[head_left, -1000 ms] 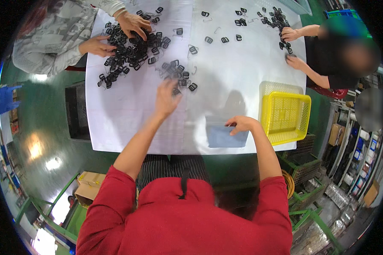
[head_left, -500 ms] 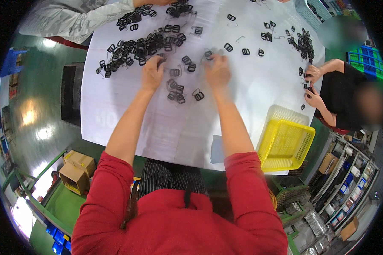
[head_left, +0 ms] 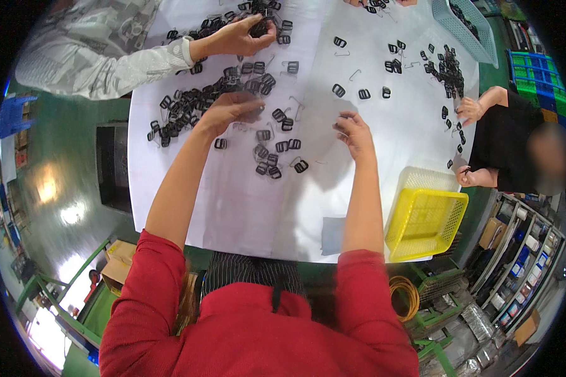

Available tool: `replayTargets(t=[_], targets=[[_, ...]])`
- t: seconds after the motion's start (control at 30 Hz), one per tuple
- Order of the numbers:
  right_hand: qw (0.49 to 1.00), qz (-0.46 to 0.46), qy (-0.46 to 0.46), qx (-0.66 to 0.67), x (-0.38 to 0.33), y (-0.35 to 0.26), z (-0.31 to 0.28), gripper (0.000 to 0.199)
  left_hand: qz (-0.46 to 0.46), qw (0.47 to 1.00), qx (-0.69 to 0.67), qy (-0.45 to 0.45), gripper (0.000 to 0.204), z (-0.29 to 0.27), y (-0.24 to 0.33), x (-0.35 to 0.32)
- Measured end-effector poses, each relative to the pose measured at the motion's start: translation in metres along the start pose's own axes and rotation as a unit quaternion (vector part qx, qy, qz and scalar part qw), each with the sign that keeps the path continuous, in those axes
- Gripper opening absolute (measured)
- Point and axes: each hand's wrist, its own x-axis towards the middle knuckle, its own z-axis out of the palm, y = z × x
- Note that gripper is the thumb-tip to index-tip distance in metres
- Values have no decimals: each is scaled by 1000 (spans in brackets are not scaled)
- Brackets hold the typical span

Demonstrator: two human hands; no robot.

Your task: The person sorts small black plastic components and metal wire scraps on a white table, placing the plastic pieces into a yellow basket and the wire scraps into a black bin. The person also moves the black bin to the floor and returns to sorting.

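Black slide buckles lie in a long pile (head_left: pixel 201 103) on the white-covered table (head_left: pixel 233 207). My left hand (head_left: pixel 229 113) is over the pile's near right edge, its fingers pointing right and smeared by motion; whether they grip a buckle is unclear. My right hand (head_left: pixel 356 135) is raised over bare cover to the right, fingers curled with the thumb close to them. Whatever is between those fingertips is too small to name. Between my hands lies a loose group of buckles (head_left: pixel 268 157), with thin bent wire hooks (head_left: pixel 297 108) beside some. One single buckle (head_left: pixel 220 144) lies beside my left wrist.
A co-worker's hand (head_left: pixel 245 36) in a grey patterned sleeve reaches over the far pile. Another person's hands (head_left: pixel 471 110) work at the right edge near a second pile (head_left: pixel 448 72). A yellow basket (head_left: pixel 396 242) stands near right; a pale blue basket (head_left: pixel 484 47) far right.
My right hand has moved right and nearer, away from the buckles. My left hand has turned its fingers rightward. The co-worker's sleeved arm has come farther in from the left. The view has shifted slightly.
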Motion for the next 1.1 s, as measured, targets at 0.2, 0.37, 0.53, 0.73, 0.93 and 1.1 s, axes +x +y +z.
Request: replayTargets(t=[0.2, 0.37, 0.53, 0.73, 0.93, 1.1], targets=[[872, -127, 259, -396, 61, -25, 22, 38, 29, 996, 68, -40, 38, 12, 20, 78], [921, -141, 71, -356, 61, -22, 35, 36, 99, 831, 482, 260, 35, 61, 29, 113], [953, -102, -79, 274, 73, -62, 29, 21, 145, 848, 469, 201, 32, 50, 16, 123], [856, -123, 255, -433, 152, -124, 43, 44, 34, 993, 100, -48, 23, 34, 43, 94], [935, -188, 54, -296, 166, -94, 45, 43, 65, 997, -20, -33, 17, 34, 47, 121], [962, -121, -1, 244, 72, -88, -27, 19, 192, 832, 450, 261, 41, 72, 39, 166]])
